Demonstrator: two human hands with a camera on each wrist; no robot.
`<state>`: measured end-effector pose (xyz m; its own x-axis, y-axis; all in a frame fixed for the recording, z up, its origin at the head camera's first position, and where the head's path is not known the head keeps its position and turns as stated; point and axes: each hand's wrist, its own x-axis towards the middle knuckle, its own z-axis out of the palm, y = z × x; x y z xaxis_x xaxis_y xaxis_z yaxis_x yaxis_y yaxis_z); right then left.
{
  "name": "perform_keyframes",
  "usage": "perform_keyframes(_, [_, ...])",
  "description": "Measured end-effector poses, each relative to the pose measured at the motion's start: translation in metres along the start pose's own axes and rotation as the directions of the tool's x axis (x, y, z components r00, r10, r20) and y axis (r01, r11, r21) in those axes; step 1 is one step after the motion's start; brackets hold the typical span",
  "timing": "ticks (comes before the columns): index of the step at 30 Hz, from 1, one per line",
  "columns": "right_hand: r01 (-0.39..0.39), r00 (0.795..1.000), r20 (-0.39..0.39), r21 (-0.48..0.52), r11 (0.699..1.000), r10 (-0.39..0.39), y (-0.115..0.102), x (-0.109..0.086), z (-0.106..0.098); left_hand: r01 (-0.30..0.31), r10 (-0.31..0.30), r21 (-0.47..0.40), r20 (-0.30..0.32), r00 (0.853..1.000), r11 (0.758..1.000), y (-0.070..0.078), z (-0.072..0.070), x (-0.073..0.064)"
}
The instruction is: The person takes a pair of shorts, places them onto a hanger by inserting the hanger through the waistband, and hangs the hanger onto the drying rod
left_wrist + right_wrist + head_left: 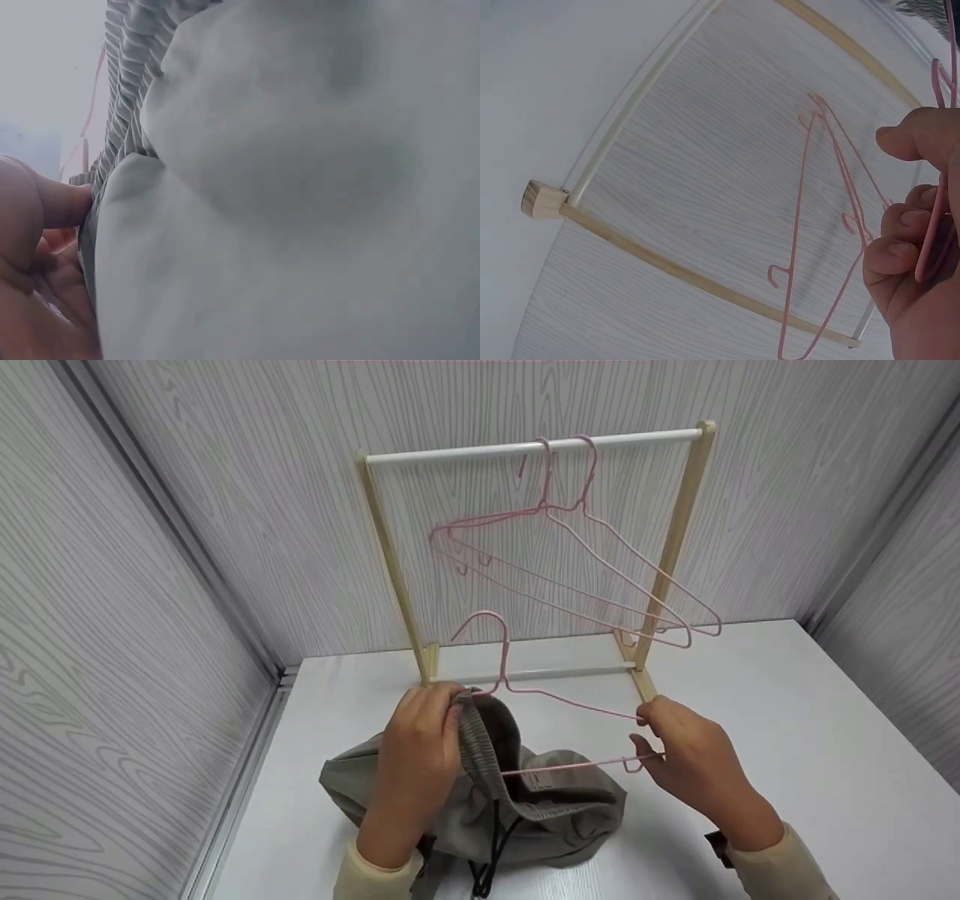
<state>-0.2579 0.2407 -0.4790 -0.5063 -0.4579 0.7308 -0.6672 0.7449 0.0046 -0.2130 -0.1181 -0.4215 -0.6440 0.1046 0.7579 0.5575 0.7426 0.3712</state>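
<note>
Grey-green pants (555, 836) with a gathered elastic waistband (478, 746) and black drawstring (495, 847) lie bunched on the white table. My left hand (416, 750) grips the left edge of the waistband, thumb and fingers pinching it; in the left wrist view the fabric (285, 255) fills most of the picture. A pink hanger (555, 696) reaches into the waist opening, its left end hidden inside the pants and its hook upright. My right hand (697, 757) holds the hanger's right end, with fingers curled round the wire in the right wrist view.
Behind the pants stands a small rack with wooden side posts (390, 555) and a white top rod (465, 453). Two pink hangers (637, 585) hang from the rod. Wood-grain panels (225, 510) close off the back and both sides of the table (787, 735).
</note>
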Motion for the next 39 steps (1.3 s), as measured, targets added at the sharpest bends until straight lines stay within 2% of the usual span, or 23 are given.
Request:
perform_keyframes(4, [-0.027,1.000,-0.006,0.025,0.999,0.027,-0.001,0.000,0.000,-0.024,0.024,0.005,-0.027,0.999,1.000,-0.002,0.000,0.001])
perform_keyframes(10, [-0.077,0.997,-0.026,0.073,0.994,0.079,0.002,-0.002,0.001,-0.006,0.007,0.025,-0.046,0.999,1.000,-0.003,-0.003,0.001])
perform_keyframes(13, [-0.127,0.991,-0.024,0.083,0.988,0.130,0.006,-0.005,0.003,0.004,-0.003,0.026,-0.051,0.999,1.000,-0.003,-0.004,0.001])
perform_keyframes(16, [-0.229,0.973,0.003,0.105,0.968,0.230,0.011,-0.008,0.005,0.016,-0.015,0.024,-0.063,0.998,1.000,-0.003,-0.006,0.001])
perform_keyframes(19, [-0.363,0.932,0.078,0.147,0.920,0.355,0.015,-0.010,0.007,0.019,-0.017,0.033,-0.069,0.997,0.999,-0.004,-0.006,0.000])
perform_keyframes(22, [-0.490,0.862,0.239,0.174,0.854,0.446,0.019,-0.011,0.009,0.008,-0.004,0.055,-0.069,0.998,0.998,-0.005,-0.005,0.001])
perform_keyframes(25, [-0.569,0.788,0.399,0.186,0.801,0.468,0.023,-0.014,0.014,-0.006,0.011,0.076,-0.072,0.997,0.997,-0.006,-0.004,0.001])
perform_keyframes(26, [-0.581,0.773,0.433,0.187,0.792,0.464,0.024,-0.015,0.016,-0.008,0.014,0.080,-0.074,0.997,0.997,-0.006,-0.004,0.001])
perform_keyframes(28, [-0.587,0.758,0.472,0.191,0.787,0.451,0.027,-0.018,0.020,-0.010,0.017,0.080,-0.077,0.997,0.997,-0.006,-0.003,0.001])
perform_keyframes(32, [-0.545,0.778,0.492,0.223,0.808,0.390,0.026,-0.022,0.026,-0.008,0.014,0.071,-0.079,0.997,0.997,-0.006,-0.003,0.001])
perform_keyframes(36, [-0.464,0.810,0.526,0.303,0.833,0.260,0.016,-0.022,0.030,-0.010,0.015,0.065,-0.071,0.997,0.998,-0.006,-0.003,0.001])
perform_keyframes(39, [-0.391,0.822,0.546,0.336,0.857,0.161,0.004,-0.022,0.032,-0.010,0.015,0.065,-0.066,0.998,0.998,-0.006,-0.003,0.001])
